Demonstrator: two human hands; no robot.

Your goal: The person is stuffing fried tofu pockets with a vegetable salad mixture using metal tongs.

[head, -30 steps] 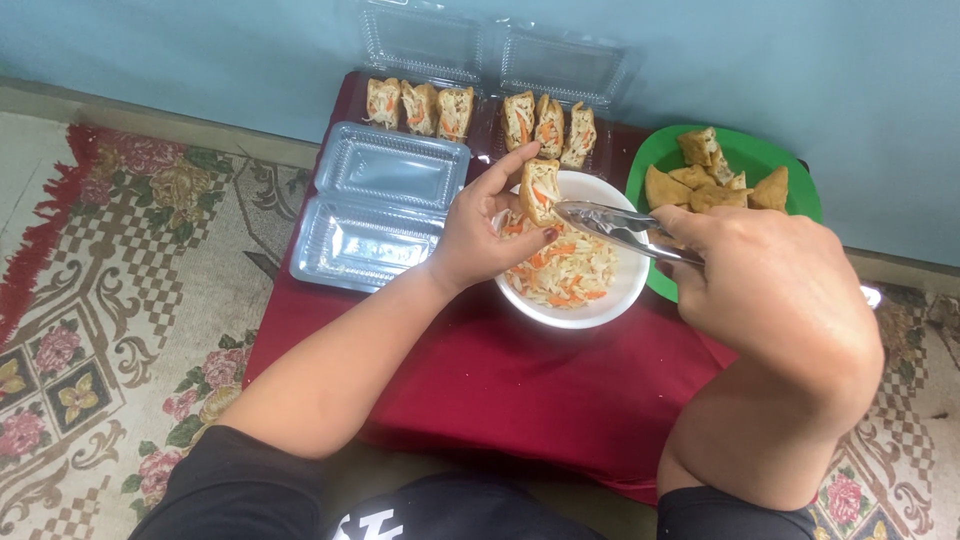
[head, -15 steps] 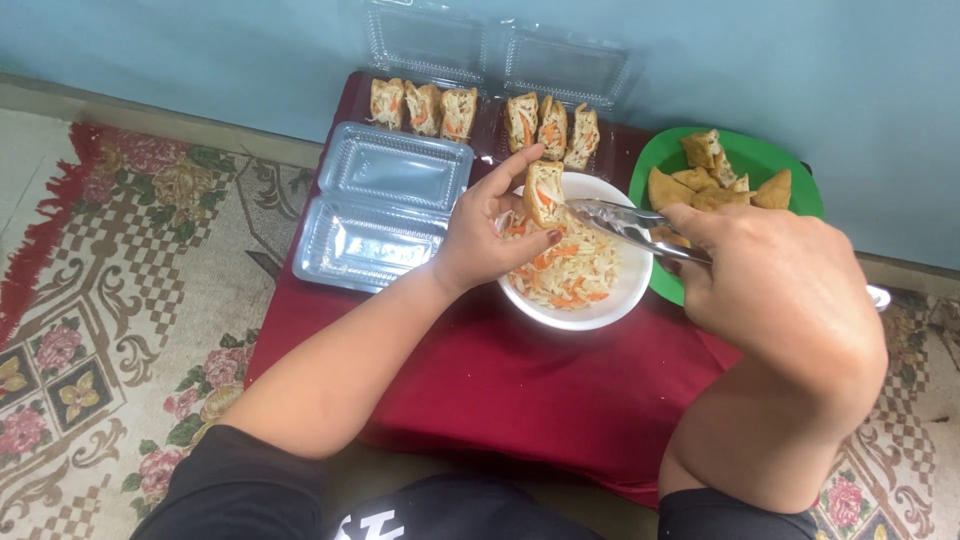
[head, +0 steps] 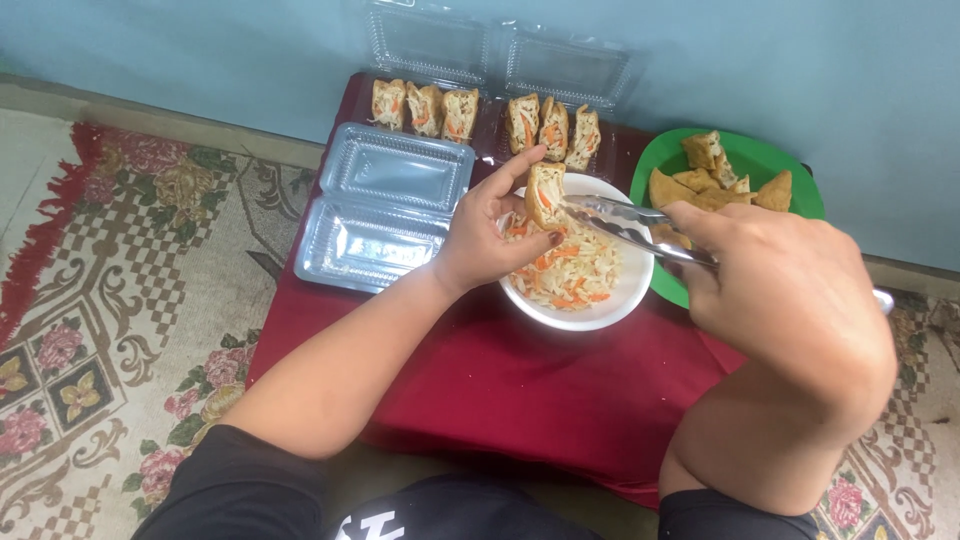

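1. Little has moved since the earlier frame: my tongs sit slightly closer against the tofu pocket.
2. My left hand pinches that pocket over the white bowl, frame centre; my right hand clasps the tongs.
3. Risk: pushing hard could split the pocket, spilling vegetable filling onto the red cloth.

Home floor: patterned rug, low red table.
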